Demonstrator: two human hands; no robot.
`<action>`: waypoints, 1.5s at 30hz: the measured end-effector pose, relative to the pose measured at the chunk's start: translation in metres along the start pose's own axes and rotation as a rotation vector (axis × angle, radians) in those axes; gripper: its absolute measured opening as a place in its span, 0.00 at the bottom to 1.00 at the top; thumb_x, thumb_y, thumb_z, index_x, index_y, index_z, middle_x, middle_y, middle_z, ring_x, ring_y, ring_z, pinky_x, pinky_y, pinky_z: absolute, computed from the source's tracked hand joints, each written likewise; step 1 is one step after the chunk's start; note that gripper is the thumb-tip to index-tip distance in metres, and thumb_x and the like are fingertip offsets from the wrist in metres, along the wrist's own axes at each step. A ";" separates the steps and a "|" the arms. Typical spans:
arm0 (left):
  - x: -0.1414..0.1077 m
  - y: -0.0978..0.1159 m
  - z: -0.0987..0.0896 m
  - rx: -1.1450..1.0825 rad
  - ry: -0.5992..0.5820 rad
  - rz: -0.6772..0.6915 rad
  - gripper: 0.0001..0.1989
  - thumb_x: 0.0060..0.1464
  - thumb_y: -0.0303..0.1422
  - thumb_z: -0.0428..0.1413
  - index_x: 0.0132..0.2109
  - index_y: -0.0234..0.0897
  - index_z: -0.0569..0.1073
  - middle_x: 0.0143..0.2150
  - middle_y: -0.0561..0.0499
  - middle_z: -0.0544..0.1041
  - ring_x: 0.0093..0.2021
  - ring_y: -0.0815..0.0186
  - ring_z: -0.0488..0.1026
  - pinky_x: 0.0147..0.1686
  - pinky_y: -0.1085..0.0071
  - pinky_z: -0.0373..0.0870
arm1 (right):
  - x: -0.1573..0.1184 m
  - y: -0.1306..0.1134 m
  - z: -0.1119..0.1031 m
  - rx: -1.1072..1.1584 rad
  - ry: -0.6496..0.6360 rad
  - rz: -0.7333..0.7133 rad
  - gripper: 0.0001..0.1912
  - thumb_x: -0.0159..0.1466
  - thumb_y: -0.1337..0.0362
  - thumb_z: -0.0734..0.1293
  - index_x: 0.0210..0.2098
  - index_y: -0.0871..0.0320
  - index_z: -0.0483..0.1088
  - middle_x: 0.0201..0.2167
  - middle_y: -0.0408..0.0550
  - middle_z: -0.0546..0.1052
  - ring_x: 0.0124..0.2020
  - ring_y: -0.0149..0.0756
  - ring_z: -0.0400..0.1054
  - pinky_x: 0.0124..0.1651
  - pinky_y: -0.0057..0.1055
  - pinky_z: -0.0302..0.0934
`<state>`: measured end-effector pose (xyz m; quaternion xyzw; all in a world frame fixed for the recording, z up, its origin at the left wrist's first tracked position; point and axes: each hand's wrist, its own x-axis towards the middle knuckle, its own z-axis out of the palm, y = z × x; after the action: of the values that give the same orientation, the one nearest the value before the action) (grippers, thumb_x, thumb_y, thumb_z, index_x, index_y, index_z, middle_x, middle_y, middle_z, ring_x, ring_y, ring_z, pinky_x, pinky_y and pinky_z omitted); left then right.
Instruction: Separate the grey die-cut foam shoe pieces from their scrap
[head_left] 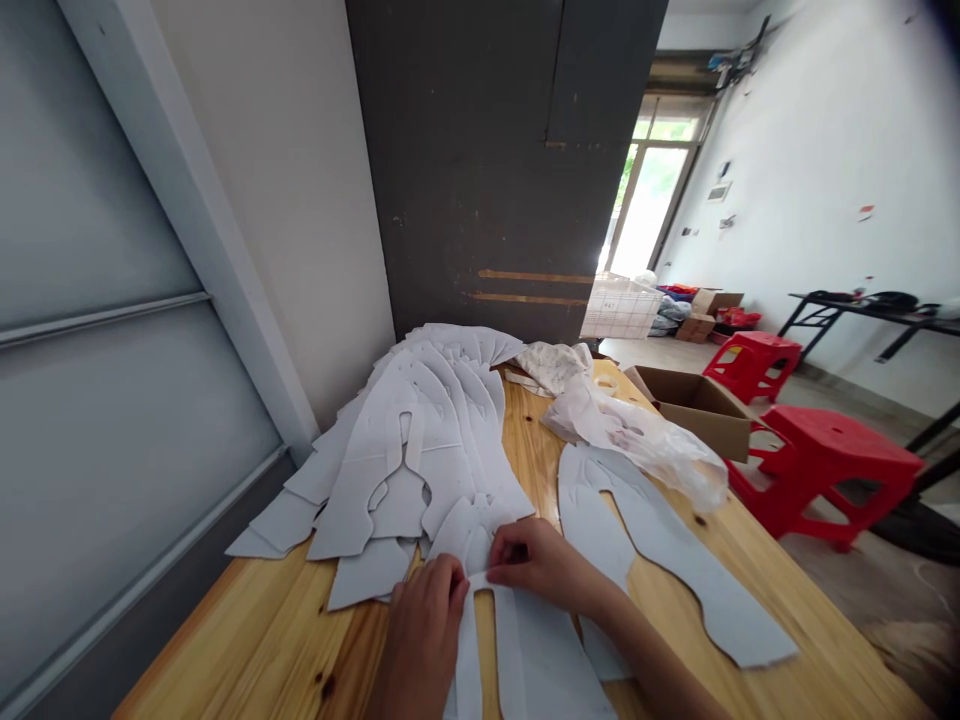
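Observation:
Both of my hands work at the near end of a wooden table (pixel 285 630). My left hand (pixel 424 640) is curled and pinches the edge of a white shoe-sole-shaped cut-out sheet (pixel 544 650). My right hand (pixel 532 565) grips the same sheet's upper edge with its fingertips, where it meets a fanned, overlapping pile of similar cut-out sheets (pixel 420 450). Another cut-out sheet (pixel 664 565) lies flat to the right, apart from my hands. The sheet's lower part runs out of view.
A crumpled plastic bag (pixel 637 440), a white cloth (pixel 551 365) and a tape roll (pixel 606 384) lie at the table's far end. Beyond stand an open cardboard box (pixel 697 410) and red plastic stools (pixel 825 470). A grey wall panel (pixel 112 300) borders the table's left side.

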<state>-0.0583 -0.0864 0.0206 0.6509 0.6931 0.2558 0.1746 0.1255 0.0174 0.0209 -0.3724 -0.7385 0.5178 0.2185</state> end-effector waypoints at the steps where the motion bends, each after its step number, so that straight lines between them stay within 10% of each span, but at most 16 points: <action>1: 0.000 0.001 0.000 0.018 -0.004 -0.005 0.14 0.71 0.34 0.43 0.39 0.42 0.70 0.40 0.48 0.80 0.44 0.54 0.77 0.47 0.56 0.67 | 0.000 0.001 0.000 0.000 0.002 -0.003 0.03 0.58 0.68 0.76 0.30 0.58 0.79 0.24 0.39 0.75 0.28 0.29 0.67 0.32 0.26 0.58; 23: 0.011 0.012 -0.014 0.023 -0.106 -0.170 0.02 0.62 0.29 0.52 0.41 0.41 0.68 0.40 0.48 0.80 0.44 0.56 0.79 0.46 0.61 0.72 | 0.002 -0.005 0.008 -0.209 0.059 0.043 0.06 0.55 0.72 0.74 0.28 0.58 0.74 0.23 0.38 0.74 0.27 0.29 0.66 0.29 0.25 0.55; 33: 0.003 -0.023 0.022 -0.150 0.222 -0.093 0.15 0.59 0.35 0.52 0.52 0.37 0.68 0.53 0.40 0.70 0.54 0.50 0.74 0.57 0.50 0.73 | -0.004 -0.010 0.008 -0.476 0.183 0.062 0.17 0.54 0.61 0.77 0.24 0.55 0.64 0.25 0.40 0.70 0.31 0.35 0.63 0.34 0.30 0.51; 39: 0.001 -0.021 0.029 -0.210 0.343 -0.117 0.15 0.62 0.30 0.47 0.54 0.40 0.68 0.54 0.41 0.71 0.58 0.51 0.73 0.61 0.48 0.70 | -0.005 -0.005 0.012 -0.420 0.122 0.047 0.12 0.54 0.74 0.69 0.25 0.55 0.61 0.25 0.38 0.69 0.29 0.33 0.63 0.33 0.29 0.50; 45: 0.009 -0.029 0.035 -0.129 0.439 -0.101 0.16 0.61 0.34 0.52 0.53 0.33 0.73 0.52 0.36 0.76 0.56 0.46 0.77 0.59 0.49 0.74 | -0.001 0.002 0.044 -0.446 0.414 0.117 0.18 0.54 0.63 0.76 0.24 0.54 0.61 0.26 0.42 0.72 0.32 0.37 0.66 0.36 0.31 0.52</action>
<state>-0.0632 -0.0739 -0.0237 0.5316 0.7285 0.4258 0.0734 0.0952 -0.0092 0.0029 -0.5506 -0.7512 0.2676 0.2469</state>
